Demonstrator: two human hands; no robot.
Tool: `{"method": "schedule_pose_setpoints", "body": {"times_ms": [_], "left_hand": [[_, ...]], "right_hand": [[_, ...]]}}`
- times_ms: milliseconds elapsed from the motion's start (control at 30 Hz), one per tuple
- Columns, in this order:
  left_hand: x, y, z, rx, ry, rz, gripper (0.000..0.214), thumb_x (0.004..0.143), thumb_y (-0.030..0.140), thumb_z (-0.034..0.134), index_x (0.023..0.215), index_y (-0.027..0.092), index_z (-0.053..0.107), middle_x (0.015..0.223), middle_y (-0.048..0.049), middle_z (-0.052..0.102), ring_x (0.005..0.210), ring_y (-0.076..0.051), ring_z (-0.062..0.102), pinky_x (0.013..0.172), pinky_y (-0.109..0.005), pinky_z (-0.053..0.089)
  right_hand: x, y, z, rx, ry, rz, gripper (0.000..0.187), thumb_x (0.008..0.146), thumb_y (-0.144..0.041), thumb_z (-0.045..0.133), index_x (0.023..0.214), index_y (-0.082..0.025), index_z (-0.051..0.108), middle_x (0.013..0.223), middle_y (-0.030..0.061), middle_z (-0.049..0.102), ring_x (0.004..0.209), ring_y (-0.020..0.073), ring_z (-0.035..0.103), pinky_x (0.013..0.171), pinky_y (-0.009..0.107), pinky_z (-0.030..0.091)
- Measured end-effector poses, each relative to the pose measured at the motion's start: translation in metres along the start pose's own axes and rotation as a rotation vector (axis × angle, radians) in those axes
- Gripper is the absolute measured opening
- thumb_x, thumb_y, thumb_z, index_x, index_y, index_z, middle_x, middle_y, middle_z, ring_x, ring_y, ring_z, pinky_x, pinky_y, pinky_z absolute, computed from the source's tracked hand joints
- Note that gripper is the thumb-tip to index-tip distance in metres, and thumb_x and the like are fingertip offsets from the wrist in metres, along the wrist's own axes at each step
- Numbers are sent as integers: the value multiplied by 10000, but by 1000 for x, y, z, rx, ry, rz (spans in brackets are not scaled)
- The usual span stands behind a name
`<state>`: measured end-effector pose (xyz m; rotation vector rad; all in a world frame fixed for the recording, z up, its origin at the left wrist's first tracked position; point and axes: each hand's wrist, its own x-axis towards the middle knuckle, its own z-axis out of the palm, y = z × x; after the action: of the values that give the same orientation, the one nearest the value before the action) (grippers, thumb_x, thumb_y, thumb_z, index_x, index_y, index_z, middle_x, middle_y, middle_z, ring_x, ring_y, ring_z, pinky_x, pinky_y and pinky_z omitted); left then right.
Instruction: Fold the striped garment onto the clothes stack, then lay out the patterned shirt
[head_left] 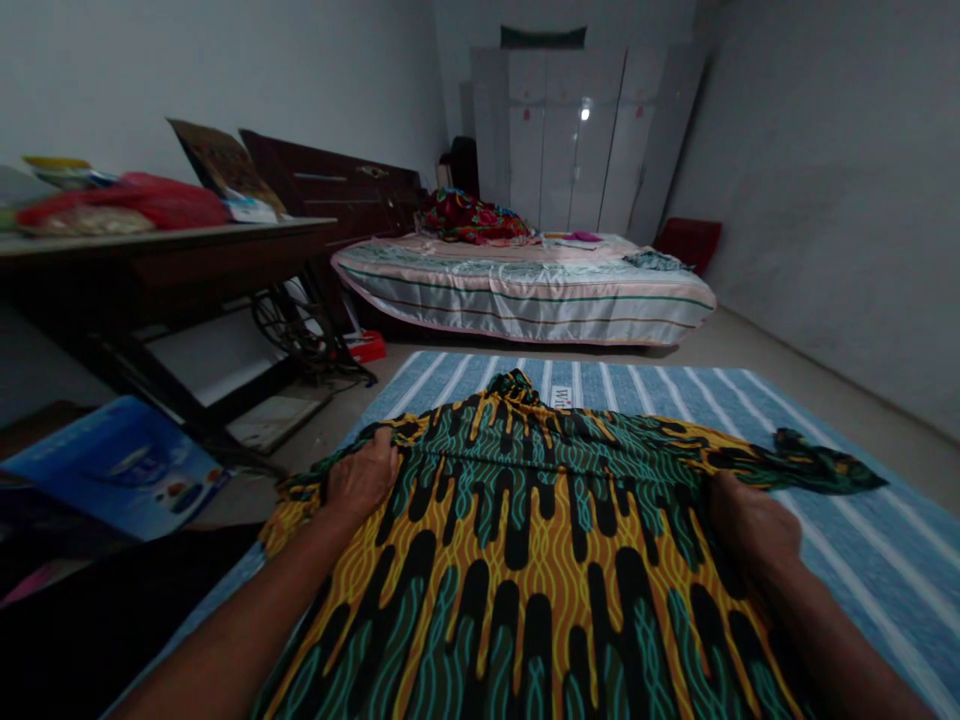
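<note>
A patterned shirt (525, 540) in yellow, black and teal lies spread on a blue striped mat (862, 540) in front of me. My left hand (364, 478) rests on its left shoulder area, fingers curled round the fabric edge. On the right shoulder, near the sleeve (810, 462) that lies out to the right, my right hand (750, 520) has its fingers closed on the cloth. The collar (514, 385) points away from me.
A sewing-machine table (150, 260) with bags and papers stands at the left. A blue box (120, 465) lies on the floor beside it. A low bed (525, 285) with clothes is behind the mat. White wardrobes (577, 140) stand at the far wall.
</note>
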<state>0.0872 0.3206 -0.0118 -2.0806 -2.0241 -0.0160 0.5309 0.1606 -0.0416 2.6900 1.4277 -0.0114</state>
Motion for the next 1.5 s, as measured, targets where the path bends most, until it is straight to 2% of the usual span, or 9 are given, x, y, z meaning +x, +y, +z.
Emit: {"method": "schedule_pose_setpoints", "body": {"times_ms": [133,267,433,667,967,1100,1233,1367,1500], "left_hand": [[-8,6,-10,-21,81,-5,295,898,287,339,1083,132,509,988,-156,637,876,-312,635,715,-400,470],[-30,9,-16,-88,257,183,256,852,245,421,1037,116,541,1040,-176,593,1022,-319,548,842,-427,453],[-77,5,-2,-242,266,471,254,843,222,414,1032,136,559,1187,-169,565,1108,-289,519,922,-427,451],[-136,-10,14,-345,286,560,332,873,320,393,1084,148,584,1260,-160,570,1199,-289,505,1013,-459,417],[-188,3,-4,-316,230,506,463,861,475,426,1116,138,614,1323,-175,539,1248,-322,476,1003,-479,421],[-203,3,-14,-367,230,511,461,867,488,412,1106,155,623,1305,-164,559,1250,-305,480,1002,-455,430],[-217,-3,-11,-389,191,476,446,856,478,427,1097,163,632,1292,-170,568,1247,-320,480,989,-475,441],[-227,-16,-6,-462,213,412,395,845,469,453,1049,190,644,1262,-149,595,1201,-307,524,986,-471,448],[-228,-36,-20,-578,194,269,340,854,385,415,988,176,648,1125,-136,661,1103,-255,586,970,-396,456]], "right_hand": [[0,1,4,10,28,14,366,962,-262,223,984,-177,578,847,131,700,782,283,683,552,307,412],[0,1,6,12,52,42,373,958,-241,229,1007,-160,589,886,144,696,817,279,680,590,309,435],[1,8,2,137,39,45,364,952,-320,298,1104,-154,584,972,167,683,904,284,657,667,321,442],[-34,30,-13,251,51,29,381,920,-380,378,1184,-189,575,1034,102,689,974,238,633,672,271,414],[-110,40,-15,203,-56,-6,306,883,-363,419,969,-214,672,956,87,707,907,233,655,614,266,413],[-122,34,-16,159,-67,-8,331,889,-349,392,974,-183,665,970,129,703,919,263,662,627,288,442],[-127,25,-14,109,-32,-34,353,916,-263,335,1012,-128,647,991,174,690,922,275,666,669,321,470],[-132,23,-8,73,4,-59,355,917,-170,309,1022,-99,640,995,174,683,931,255,665,705,307,476],[-138,26,-3,47,9,-91,359,913,-143,304,1008,-93,646,1017,178,673,918,257,668,709,311,476]]}}
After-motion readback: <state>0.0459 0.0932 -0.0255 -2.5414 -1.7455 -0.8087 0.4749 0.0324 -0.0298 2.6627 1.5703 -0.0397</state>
